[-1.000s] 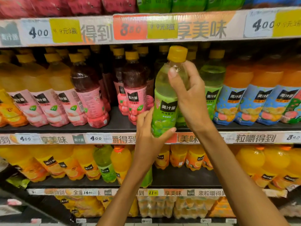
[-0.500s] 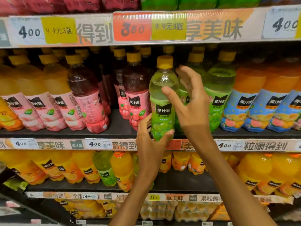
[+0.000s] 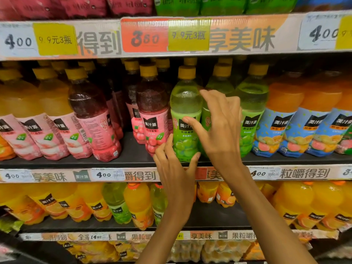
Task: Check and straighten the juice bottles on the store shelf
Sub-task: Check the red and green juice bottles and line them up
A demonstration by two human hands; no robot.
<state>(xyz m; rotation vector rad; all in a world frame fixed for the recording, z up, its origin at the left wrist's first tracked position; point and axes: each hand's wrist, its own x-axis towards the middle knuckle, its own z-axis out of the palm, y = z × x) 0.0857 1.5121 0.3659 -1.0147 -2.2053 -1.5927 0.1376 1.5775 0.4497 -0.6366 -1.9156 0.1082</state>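
Note:
A green grape juice bottle (image 3: 185,100) with a yellow cap stands upright at the front edge of the middle shelf (image 3: 133,155), label facing me. My left hand (image 3: 175,174) grips its base from below, thumb on the right and fingers on the left. My right hand (image 3: 219,130) holds its right side, thumb on the label and fingers curled at the shoulder. More green bottles (image 3: 253,100) stand just right of it and dark red bottles (image 3: 152,103) just left.
A dark red bottle (image 3: 91,111) further left leans, its label turned sideways. Pink-labelled yellow bottles (image 3: 47,111) fill the left, blue-labelled orange ones (image 3: 282,119) the right. The upper shelf's price strip (image 3: 152,37) hangs close above the caps. Orange bottles (image 3: 137,202) crowd the lower shelf.
The green bottle went from tilted and lifted to standing upright on the shelf. My right hand slid from its neck down to the label; my left hand stayed at the base.

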